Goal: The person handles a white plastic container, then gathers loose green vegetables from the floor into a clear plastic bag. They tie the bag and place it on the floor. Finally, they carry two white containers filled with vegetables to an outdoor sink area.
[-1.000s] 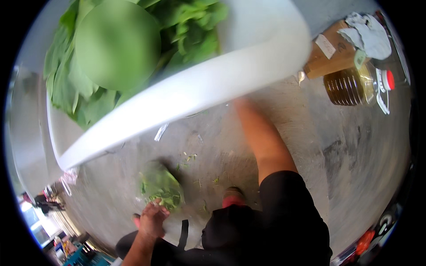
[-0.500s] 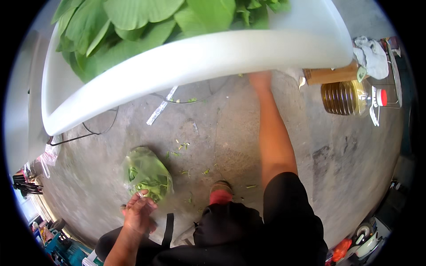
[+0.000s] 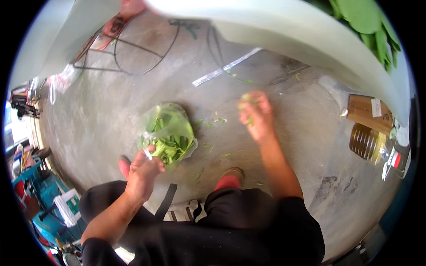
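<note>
My left hand [image 3: 143, 175] is closed, with a small white stick-like thing [image 3: 147, 154] between thumb and fingers; its exact kind does not show. Just beyond it, a clear plastic bag [image 3: 186, 116] stands open on the floor with cut green leaves and stems [image 3: 171, 148] inside. To the right of the bag, my right hand [image 3: 259, 117] is raised above the floor and curled around some pale green vegetable scraps [image 3: 246, 106]; motion blurs them. Overhead at the far right, broad green leaves [image 3: 361, 17] show past the white tub [image 3: 284, 31].
Scraps of green lie on the concrete floor [image 3: 222, 168] between my feet and the bag. A wire stand [image 3: 128, 71] and a silvery strip [image 3: 226, 66] are farther off. An oil bottle [image 3: 366, 142] and a cardboard box [image 3: 368, 108] sit at right. Teal equipment [image 3: 49, 195] stands at left.
My right hand has come back from beneath the white tub and now shows green scraps in it. The view has swung, so the tub and leaves sit farther right.
</note>
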Demonstrator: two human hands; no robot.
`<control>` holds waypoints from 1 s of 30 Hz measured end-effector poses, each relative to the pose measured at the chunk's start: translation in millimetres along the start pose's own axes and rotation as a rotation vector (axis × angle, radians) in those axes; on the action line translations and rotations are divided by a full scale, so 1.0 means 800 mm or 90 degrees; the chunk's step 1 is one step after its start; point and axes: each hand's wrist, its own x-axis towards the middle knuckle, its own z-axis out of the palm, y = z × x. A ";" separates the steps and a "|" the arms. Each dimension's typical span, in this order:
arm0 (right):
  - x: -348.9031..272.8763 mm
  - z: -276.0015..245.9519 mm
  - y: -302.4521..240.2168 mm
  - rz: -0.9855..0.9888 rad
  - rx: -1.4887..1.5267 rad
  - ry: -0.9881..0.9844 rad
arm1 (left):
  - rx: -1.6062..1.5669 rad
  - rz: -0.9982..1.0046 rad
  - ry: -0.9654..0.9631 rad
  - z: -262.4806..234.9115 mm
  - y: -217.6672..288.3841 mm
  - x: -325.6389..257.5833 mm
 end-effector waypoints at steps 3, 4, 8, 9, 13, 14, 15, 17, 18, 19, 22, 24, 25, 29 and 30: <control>-0.034 0.113 0.047 -0.160 -0.149 -0.318 | -0.017 0.018 -0.023 -0.010 -0.003 -0.002; -0.035 0.142 0.049 -0.283 -0.283 -0.395 | -0.035 0.007 -0.020 -0.008 0.002 -0.003; -0.033 0.170 0.102 -0.432 -0.548 -0.478 | -0.095 0.018 0.004 -0.010 0.015 -0.012; -0.032 0.177 0.106 -0.496 -0.615 -0.461 | -0.119 0.020 0.027 -0.016 0.016 -0.014; -0.027 0.175 0.074 -0.312 -0.572 -0.346 | -0.140 -0.029 0.041 -0.044 0.023 -0.034; -0.023 0.185 0.072 -0.375 -0.635 -0.306 | -0.150 -0.042 0.031 -0.051 0.027 -0.036; -0.020 0.195 0.068 -0.440 -0.698 -0.261 | -0.158 -0.057 0.017 -0.055 0.032 -0.039; -0.009 0.207 0.073 -0.498 -0.806 -0.284 | -0.140 -0.083 -0.004 -0.064 0.041 -0.040; -0.003 0.207 0.080 -0.495 -0.854 -0.353 | -0.111 -0.091 -0.014 -0.062 0.049 -0.043; 0.007 0.206 0.087 -0.491 -0.902 -0.421 | -0.082 -0.096 -0.025 -0.064 0.056 -0.043; 0.021 0.216 0.085 -0.045 -0.697 -0.453 | -0.078 -0.039 -0.048 -0.096 0.058 -0.039; 0.025 0.230 0.071 0.096 -0.531 -0.381 | -0.034 0.000 -0.071 -0.122 0.076 -0.031; 0.022 0.242 0.061 0.112 -0.463 -0.385 | -0.011 0.014 -0.079 -0.137 0.085 -0.025; 0.020 0.271 0.042 0.203 -0.391 -0.389 | 0.136 0.047 -0.124 -0.196 0.104 0.022; 0.020 0.274 0.045 0.223 -0.400 -0.383 | 0.150 0.063 -0.121 -0.198 0.104 0.026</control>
